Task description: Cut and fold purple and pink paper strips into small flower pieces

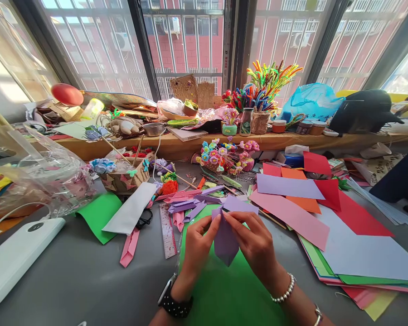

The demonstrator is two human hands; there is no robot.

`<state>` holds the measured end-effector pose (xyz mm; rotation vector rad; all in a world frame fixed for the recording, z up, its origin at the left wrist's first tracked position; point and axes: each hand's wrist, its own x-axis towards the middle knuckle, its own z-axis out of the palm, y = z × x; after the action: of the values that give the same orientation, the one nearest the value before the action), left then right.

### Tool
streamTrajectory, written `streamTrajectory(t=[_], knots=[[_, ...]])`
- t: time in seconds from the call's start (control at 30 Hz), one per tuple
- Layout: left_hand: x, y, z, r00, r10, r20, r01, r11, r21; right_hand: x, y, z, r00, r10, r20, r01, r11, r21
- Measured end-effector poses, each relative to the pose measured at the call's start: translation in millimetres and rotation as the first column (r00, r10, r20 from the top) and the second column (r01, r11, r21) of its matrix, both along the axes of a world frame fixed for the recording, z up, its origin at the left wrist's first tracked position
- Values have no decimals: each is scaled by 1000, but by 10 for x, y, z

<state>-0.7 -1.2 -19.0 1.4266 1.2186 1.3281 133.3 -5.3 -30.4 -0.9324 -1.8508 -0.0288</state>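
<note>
A piece of purple paper [226, 242], folded to a point at its lower end, hangs between my two hands over a green sheet [238, 294]. My left hand [200, 242] pinches its upper left edge between thumb and fingers. At the top, my right hand [253, 240] pinches the paper close to the left thumb. Behind the hands lies a flat purple sheet [240, 204], partly covered by my right fingers. Just beyond my left hand are several folded purple strips [197, 201] in a loose pile, with pink folded strips [178, 219] among them.
To the left lie a ruler [167, 231], black-handled scissors [144, 218], a white folded sheet [131, 208] and a white power bank [23, 260]. Coloured paper [370, 251] is stacked on the right. Small crocheted flowers [221, 154] stand at the back, below a crowded shelf [183, 142].
</note>
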Motion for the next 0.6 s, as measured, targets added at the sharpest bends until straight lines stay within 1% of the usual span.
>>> streamTrajectory(t=[0.17, 0.3, 0.37, 0.5, 0.6], knots=[[-18, 22, -24, 997, -19, 79, 22, 999, -47, -6, 19, -3, 1000, 28, 11, -27, 1000, -12], [-27, 46, -29, 977, -88, 196, 109, 989, -99, -13, 35, -6, 999, 39, 7, -39, 998, -51], [-25, 57, -26, 967, -101, 232, 132, 983, -124, -18, 39, -9, 1000, 29, 2, -28, 997, -68], [-19, 74, -33, 963, -81, 257, 126, 978, -166, -24, 37, -6, 999, 30, -17, -32, 994, -106], [-23, 85, -41, 964, -81, 252, 133, 972, -194, -14, 38, 29, 994, 46, -94, -62, 982, -181]])
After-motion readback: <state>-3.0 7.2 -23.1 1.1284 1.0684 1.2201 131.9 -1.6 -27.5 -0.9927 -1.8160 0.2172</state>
